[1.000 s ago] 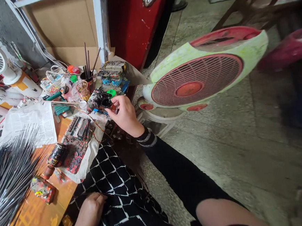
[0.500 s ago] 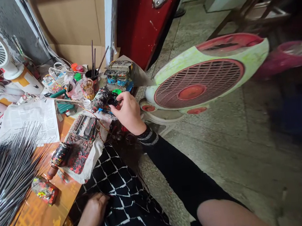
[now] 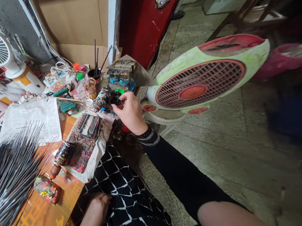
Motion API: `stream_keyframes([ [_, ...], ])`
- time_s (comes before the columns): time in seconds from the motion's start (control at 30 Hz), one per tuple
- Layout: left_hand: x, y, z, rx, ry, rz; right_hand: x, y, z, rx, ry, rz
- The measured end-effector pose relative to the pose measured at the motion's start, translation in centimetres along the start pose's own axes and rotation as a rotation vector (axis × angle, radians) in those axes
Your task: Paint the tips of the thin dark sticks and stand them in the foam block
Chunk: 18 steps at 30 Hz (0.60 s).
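"Where's the right hand (image 3: 131, 112) working from my end?"

"Over a small black pot (image 3: 115, 101), near the front of the crowded orange table (image 3: 41, 219). The thumb and fingers look closed on it, pinching it by the rim, and it sits just beside a paint-spattered bottle (image 3: 102, 98)."

"And the left hand (image 3: 94, 211)?"

"Down on the black checked cloth (image 3: 128, 198) over the lap, curled. I see nothing in it, but I can't tell whether it's closed or just relaxed."

"So what step would you call this?"

"My judgement: one-handed work at that pot, perhaps at its top. Any move from here calls for a steady pinch, with a green lid (image 3: 119, 91) so close behind it."

"What's in the pot?"

"Something dark. Too small to tell whether it's paint."

"Other containers near my hand?"

"A glass jar (image 3: 89, 88) with amber liquid, and a black cup (image 3: 93, 75) holding thin brushes (image 3: 95, 56) upright. A small clear cap (image 3: 89, 103) lies just left of the bottle. Beyond the jar, a clear plastic bag (image 3: 73, 87) lies crumpled."
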State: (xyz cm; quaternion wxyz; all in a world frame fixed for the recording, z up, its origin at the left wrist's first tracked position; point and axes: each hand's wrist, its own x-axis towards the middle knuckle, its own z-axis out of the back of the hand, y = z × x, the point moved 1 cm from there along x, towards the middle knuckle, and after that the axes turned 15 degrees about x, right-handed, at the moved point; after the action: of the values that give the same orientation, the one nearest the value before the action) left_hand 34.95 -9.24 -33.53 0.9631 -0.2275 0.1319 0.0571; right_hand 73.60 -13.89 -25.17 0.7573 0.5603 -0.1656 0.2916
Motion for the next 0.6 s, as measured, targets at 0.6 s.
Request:
stream_keyframes([
  [0.6,-0.7,0.8,-0.7,-0.051,-0.025,0.014,0.0,-0.5,-1.6,-0.011,-0.078,-0.055],
])
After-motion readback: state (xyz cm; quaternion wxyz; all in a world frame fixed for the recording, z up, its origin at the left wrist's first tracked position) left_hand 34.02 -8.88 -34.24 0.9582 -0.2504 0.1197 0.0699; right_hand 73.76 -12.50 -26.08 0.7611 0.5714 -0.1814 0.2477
